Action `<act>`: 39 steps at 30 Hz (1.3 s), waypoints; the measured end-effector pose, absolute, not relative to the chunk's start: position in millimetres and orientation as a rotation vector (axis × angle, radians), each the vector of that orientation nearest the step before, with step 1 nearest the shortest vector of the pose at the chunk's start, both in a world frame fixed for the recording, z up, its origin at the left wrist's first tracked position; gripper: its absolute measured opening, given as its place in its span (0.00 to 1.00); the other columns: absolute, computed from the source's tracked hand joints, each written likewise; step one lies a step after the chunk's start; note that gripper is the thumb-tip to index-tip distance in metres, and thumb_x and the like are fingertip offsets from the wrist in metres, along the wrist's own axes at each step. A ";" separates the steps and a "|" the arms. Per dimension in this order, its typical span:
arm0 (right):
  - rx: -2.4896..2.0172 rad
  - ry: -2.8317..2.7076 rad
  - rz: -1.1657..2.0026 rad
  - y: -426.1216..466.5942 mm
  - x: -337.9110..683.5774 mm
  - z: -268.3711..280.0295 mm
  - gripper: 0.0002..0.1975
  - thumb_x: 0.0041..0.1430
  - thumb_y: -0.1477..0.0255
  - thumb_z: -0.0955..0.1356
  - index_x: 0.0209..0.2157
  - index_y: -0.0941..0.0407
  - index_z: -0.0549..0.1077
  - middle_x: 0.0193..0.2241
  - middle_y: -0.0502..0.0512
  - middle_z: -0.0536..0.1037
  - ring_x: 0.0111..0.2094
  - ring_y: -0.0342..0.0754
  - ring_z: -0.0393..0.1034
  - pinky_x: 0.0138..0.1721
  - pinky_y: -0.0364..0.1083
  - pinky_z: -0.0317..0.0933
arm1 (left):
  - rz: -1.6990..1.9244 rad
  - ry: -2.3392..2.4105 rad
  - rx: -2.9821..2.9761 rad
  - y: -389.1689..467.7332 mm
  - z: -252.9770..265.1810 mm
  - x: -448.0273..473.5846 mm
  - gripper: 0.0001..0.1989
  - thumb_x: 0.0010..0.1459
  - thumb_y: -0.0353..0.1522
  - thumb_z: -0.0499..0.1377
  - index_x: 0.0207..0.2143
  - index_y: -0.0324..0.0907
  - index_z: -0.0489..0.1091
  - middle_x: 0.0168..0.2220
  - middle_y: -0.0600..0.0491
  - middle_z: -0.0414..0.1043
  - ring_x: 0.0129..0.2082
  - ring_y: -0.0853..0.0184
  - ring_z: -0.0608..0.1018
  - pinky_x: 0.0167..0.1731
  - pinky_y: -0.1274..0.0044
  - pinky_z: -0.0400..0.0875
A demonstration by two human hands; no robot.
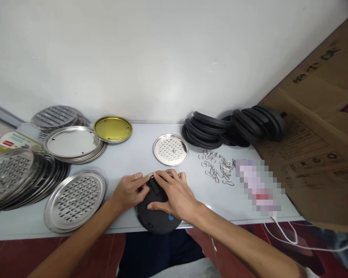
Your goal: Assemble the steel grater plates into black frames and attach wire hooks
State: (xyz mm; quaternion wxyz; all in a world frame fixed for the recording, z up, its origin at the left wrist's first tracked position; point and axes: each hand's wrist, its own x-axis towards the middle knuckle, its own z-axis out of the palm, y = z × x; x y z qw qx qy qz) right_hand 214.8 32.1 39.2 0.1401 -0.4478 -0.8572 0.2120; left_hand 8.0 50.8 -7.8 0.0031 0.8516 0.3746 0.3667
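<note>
Big dark handwritten characters (316, 65), not surely legible, slant across the upper box (301, 116); lower on it, small print surrounds a circling-arrows sign (332, 156). Far left of the box, a bottle's (13, 139) label (20, 142) is too blurred.

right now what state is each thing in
black disc: slightly past front edge of table
left hand: curled at disc's far edge
right hand: spread across disc
gold plate: flat, rim up
silver plates: stacked
central grater disc: lying flat
black rims: heaped
clips: loose
leftmost graters: stacked, tilted
</note>
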 end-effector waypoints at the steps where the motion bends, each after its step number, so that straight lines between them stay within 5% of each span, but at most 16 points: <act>1: -1.292 -2.479 0.612 32.3 214.9 39.0 0.33 0.61 0.47 0.64 0.59 0.54 0.65 0.56 0.60 0.72 0.52 0.60 0.62 0.45 0.58 0.55 | 1.149 1.172 2.672 50.7 -7.3 8.1 0.14 0.56 0.22 0.53 0.41 0.39 0.74 0.20 0.60 0.63 0.15 0.77 0.63 0.17 0.83 0.60; 14: -1.291 -2.487 0.595 32.4 215.1 39.8 0.32 0.60 0.46 0.64 0.57 0.53 0.67 0.54 0.60 0.73 0.51 0.59 0.63 0.45 0.56 0.56 | 1.177 1.157 2.649 51.7 -7.4 8.1 0.14 0.55 0.22 0.53 0.40 0.40 0.74 0.18 0.62 0.60 0.15 0.76 0.61 0.17 0.83 0.58; 20: -1.303 -2.496 0.380 27.9 215.7 40.2 0.42 0.56 0.41 0.64 0.61 0.58 0.62 0.59 0.67 0.67 0.55 0.63 0.60 0.49 0.60 0.54 | 1.167 1.177 2.624 49.4 -3.9 7.0 0.14 0.56 0.23 0.53 0.40 0.41 0.75 0.18 0.61 0.60 0.15 0.76 0.62 0.17 0.84 0.59; 25: -1.192 -2.593 0.318 21.8 211.2 43.6 0.34 0.63 0.46 0.61 0.57 0.59 0.67 0.53 0.64 0.73 0.53 0.60 0.63 0.47 0.58 0.56 | 1.099 1.185 2.633 45.5 3.4 7.4 0.15 0.55 0.22 0.53 0.40 0.39 0.76 0.19 0.60 0.63 0.16 0.75 0.64 0.19 0.83 0.62; 32: -1.202 -2.515 0.390 21.7 212.6 41.4 0.38 0.57 0.47 0.68 0.59 0.59 0.65 0.55 0.64 0.72 0.53 0.60 0.64 0.51 0.57 0.58 | 1.086 1.312 2.470 40.0 9.7 7.5 0.14 0.54 0.22 0.54 0.37 0.40 0.78 0.20 0.59 0.65 0.17 0.75 0.66 0.21 0.83 0.65; 39: -1.381 -2.528 0.494 -10.8 214.2 43.7 0.76 0.24 0.37 0.74 0.69 0.61 0.44 0.67 0.77 0.50 0.66 0.77 0.42 0.58 0.72 0.50 | 1.221 1.637 2.006 18.2 13.4 0.5 0.14 0.58 0.24 0.53 0.38 0.41 0.78 0.24 0.57 0.71 0.19 0.74 0.69 0.21 0.81 0.64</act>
